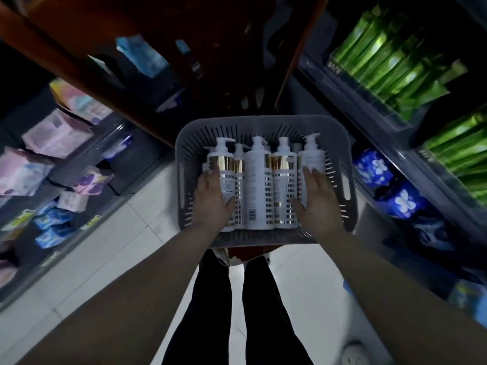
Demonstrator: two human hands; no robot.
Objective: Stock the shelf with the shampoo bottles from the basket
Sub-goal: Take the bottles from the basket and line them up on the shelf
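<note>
Left hand [212,196] and right hand [316,198] lie nearly flat on the outer shampoo bottles [313,158], gripping nothing; each should wrap a bottle's body, not its pump.

Pale tiled floor [118,246] lower centre, grey shelving [110,143] with pink packs [55,138] left, green packs [390,67] upper right, reddish-brown unit [66,27] top.

White shampoo bottles [257,185] with gold bands and silver stripes lie in a grey basket [184,159].
</note>
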